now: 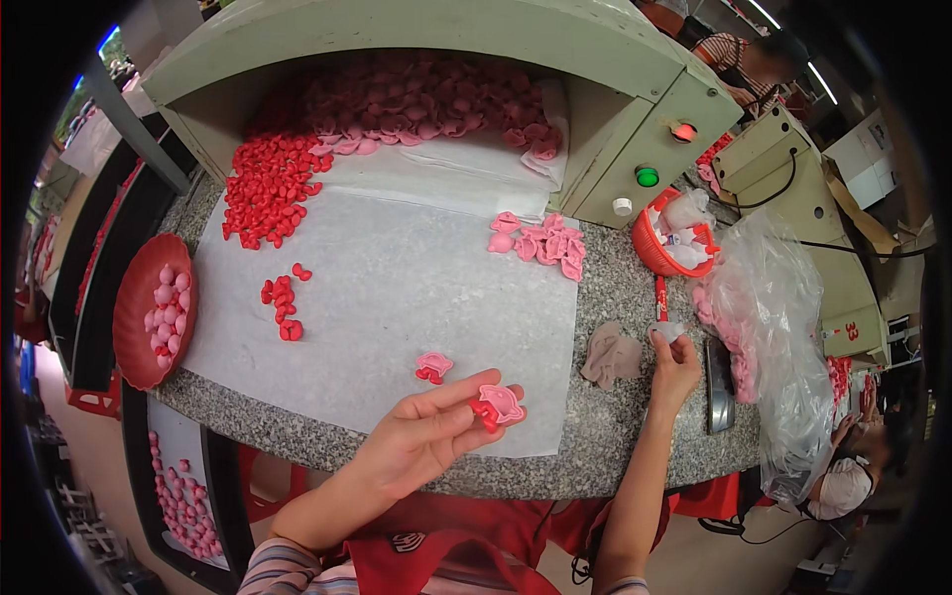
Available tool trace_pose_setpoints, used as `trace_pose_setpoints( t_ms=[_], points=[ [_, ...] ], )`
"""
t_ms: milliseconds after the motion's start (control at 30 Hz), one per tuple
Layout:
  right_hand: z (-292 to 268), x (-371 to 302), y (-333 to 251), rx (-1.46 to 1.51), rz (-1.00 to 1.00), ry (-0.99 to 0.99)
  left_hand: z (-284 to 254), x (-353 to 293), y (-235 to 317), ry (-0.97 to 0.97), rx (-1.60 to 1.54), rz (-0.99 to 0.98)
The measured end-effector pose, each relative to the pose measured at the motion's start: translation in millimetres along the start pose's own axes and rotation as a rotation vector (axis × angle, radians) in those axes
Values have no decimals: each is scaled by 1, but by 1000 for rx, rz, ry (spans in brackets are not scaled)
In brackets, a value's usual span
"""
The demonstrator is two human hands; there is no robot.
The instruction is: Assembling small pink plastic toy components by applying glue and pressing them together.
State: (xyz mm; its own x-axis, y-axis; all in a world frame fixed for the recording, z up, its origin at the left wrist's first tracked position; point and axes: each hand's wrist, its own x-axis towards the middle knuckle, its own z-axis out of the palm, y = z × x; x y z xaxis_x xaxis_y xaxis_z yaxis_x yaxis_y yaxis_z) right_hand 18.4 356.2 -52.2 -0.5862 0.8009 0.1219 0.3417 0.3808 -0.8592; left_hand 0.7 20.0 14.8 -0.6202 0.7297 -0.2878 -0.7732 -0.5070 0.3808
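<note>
My left hand point(416, 441) is closed on a small pink hollow rubbery piece point(503, 404), held above the front of the white sheet point(387, 268). A red bow-like piece point(484, 415) sits against its side, by my fingertips. Just beyond that hand lies a similar pink piece with red below it point(433, 367). Off to the right, my right hand point(676, 365) pinches a small whitish, translucent item point(669, 331); its exact kind I cannot make out. A thin red stick-like object point(661, 297) lies right behind it. Left of this hand rests a crumpled beige cloth point(612, 355).
A pale green machine point(446, 30) stands behind, with pink pieces point(416, 104) inside and red pieces point(268, 193) at its opening. A red bowl point(127, 327) is at left. An orange basket point(647, 248), phone point(720, 387) and clear plastic bag point(778, 297) are at right.
</note>
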Motion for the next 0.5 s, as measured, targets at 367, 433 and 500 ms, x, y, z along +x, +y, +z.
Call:
trace_pose_setpoints(
  t_ms=[367,433,500],
  points=[
    [-15,-163,-116,359,-311,-356,-7,-18,-12,-10,57,206],
    [-14,-173,-121,434,-624,-295,-7,-20,-14,-25,175,312],
    [-22,-171,-128,409,-733,-413,-5,-22,-13,-13,195,324]
  ],
)
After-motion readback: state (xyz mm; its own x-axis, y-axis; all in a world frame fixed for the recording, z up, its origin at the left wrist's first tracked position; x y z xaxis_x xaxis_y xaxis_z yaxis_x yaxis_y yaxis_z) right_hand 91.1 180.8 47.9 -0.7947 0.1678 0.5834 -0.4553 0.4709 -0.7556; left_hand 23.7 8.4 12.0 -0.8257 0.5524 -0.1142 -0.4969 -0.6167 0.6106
